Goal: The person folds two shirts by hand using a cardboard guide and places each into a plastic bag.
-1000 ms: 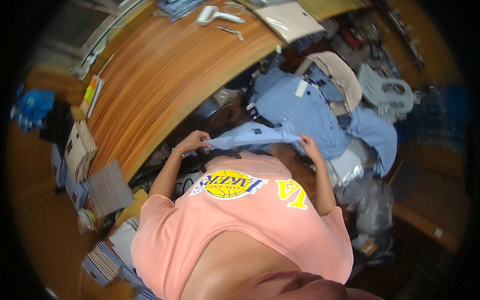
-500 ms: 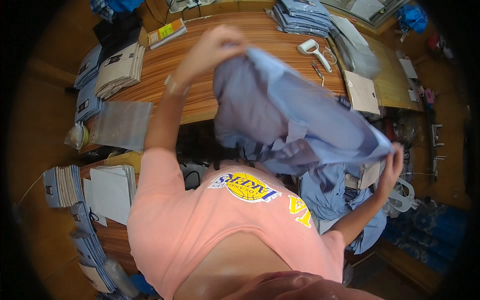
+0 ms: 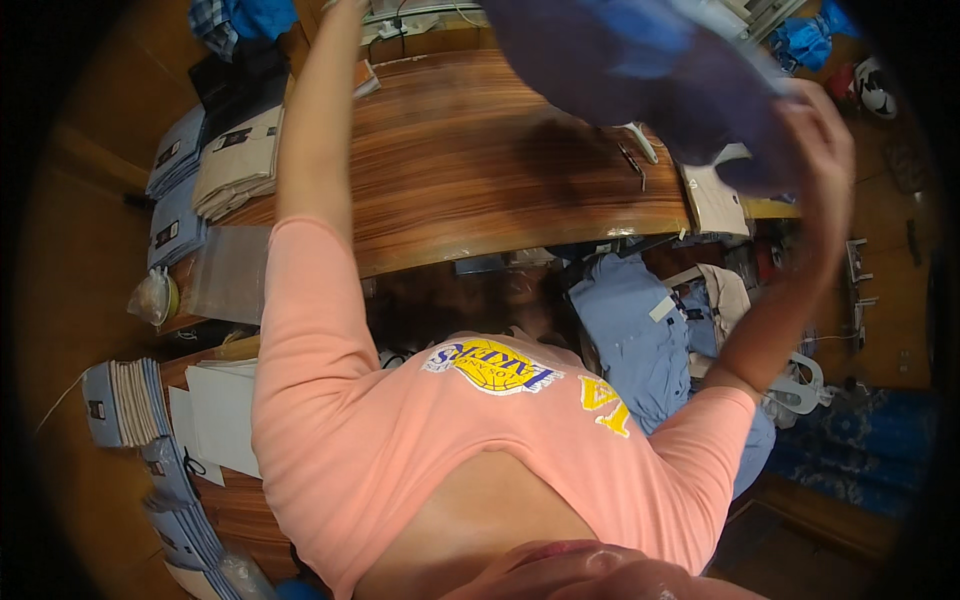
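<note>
The blue garment (image 3: pixel 625 75) is in the air over the far right part of the desk (image 3: pixel 450 190), blurred and partly cut off by the top edge of the view. At its right end the right hand (image 3: pixel 815 130) has its grip closed on the cloth, fingers bent over the edge; the left hand lies beyond the view at the end of its raised forearm (image 3: pixel 320 130), so I cannot tell its grip. Handling cloth at this height probably works best with both hands level and the upper edge taut, so that the hanging part falls straight instead of bunching. The lower folds hang in front of a white handle (image 3: pixel 645 145) and near a slim metal tool (image 3: pixel 633 165), either of which might snag the fabric; a little extra height there seems wise. The beige packet (image 3: pixel 715 200) near the right edge deserves the same care. Farther out, a beige folded stack (image 3: pixel 240 165) stands left, and rumpled blue shirts (image 3: pixel 625 320) lie below the desk's near edge, beside the right arm.
</note>
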Demonstrator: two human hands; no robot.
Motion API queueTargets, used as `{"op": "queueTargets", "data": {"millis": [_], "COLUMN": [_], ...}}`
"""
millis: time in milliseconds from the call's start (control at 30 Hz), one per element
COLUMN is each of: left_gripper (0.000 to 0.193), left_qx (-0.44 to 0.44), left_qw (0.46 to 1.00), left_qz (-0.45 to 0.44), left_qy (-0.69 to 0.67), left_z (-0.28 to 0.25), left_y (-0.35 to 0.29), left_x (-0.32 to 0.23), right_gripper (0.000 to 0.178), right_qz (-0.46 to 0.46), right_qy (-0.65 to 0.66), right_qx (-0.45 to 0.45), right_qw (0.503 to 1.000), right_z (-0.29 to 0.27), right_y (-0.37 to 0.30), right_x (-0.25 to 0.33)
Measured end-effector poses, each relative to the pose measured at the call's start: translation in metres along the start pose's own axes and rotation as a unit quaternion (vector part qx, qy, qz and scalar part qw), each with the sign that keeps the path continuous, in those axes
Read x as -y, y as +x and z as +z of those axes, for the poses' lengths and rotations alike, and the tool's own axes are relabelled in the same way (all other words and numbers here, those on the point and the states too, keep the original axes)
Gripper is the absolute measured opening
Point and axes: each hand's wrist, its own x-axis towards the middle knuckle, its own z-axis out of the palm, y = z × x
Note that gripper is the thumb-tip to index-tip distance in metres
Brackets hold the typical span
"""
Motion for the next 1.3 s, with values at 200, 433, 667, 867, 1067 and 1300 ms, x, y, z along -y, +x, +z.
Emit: {"op": "queueTargets", "data": {"millis": [200, 433, 667, 867, 1067, 1300], "left_gripper": [0.049, 0.030, 0.046, 0.046, 0.034, 0.023], "left_qx": [-0.103, 0.010, 0.010, 0.044, -0.072, -0.127], "left_qw": [0.965, 0.781, 0.706, 0.679, 0.715, 0.638], "left_qz": [-0.205, -0.366, -0.369, -0.407, -0.378, -0.368], "left_qy": [0.130, 0.506, 0.605, 0.609, 0.584, 0.664], "left_z": [-0.157, -0.076, 0.013, 0.045, 0.010, -0.090], "left_y": [-0.184, -0.378, -0.456, -0.465, -0.420, -0.364], "left_x": [0.080, 0.021, -0.030, -0.063, -0.011, 0.095], "right_gripper": [0.033, 0.029, 0.049, 0.056, 0.035, 0.041], "right_qz": [-0.059, -0.028, -0.145, -0.058, -0.115, -0.179], "right_qy": [0.117, -0.045, -0.285, -0.309, -0.069, -0.219], "right_qx": [0.427, 0.346, 0.290, 0.328, 0.263, 0.371], "right_qw": [0.895, 0.937, 0.902, 0.891, 0.955, 0.885], "right_z": [0.282, 0.339, 0.348, 0.222, 0.286, 0.508], "right_y": [-0.098, -0.014, 0.025, -0.067, 0.030, 0.137], "right_x": [-0.070, -0.226, -0.404, -0.393, -0.349, -0.328]}}
